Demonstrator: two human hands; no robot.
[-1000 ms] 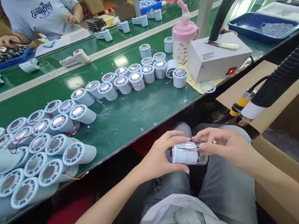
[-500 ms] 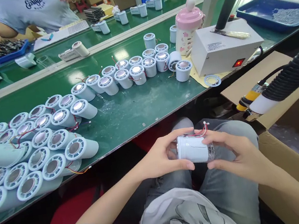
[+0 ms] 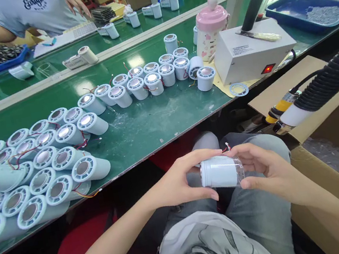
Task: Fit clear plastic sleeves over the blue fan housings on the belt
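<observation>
Above my lap, a light-blue cylindrical housing [image 3: 219, 172] lies on its side between my two hands. A clear plastic sleeve [image 3: 239, 169] shows round its right end, and thin red and white wires [image 3: 226, 148] rise behind it. My left hand [image 3: 188, 179] grips the left end, with thumb in front and fingers over the top. At the right end, my right hand [image 3: 262, 168] has its thumb and curled fingers round the clear sleeve. Similar housings [image 3: 89, 168] with round metal discs and loose wires stand in rows on the green bench, beyond my hands.
The bench edge [image 3: 159, 145] runs just beyond my knees. On it are a pink bottle [image 3: 211, 27], a white box with a lit red switch [image 3: 255, 52] and a blue tray [image 3: 309, 10]. A black hose [image 3: 328, 77] and an open carton [image 3: 323, 178] are at right. A co-worker [image 3: 38, 14] sits opposite.
My right hand's fingers have shifted rightward off the housing's face onto the clear end. The housing has turned slightly, and the wires now stand lower behind it. The co-worker's raised hand has dropped.
</observation>
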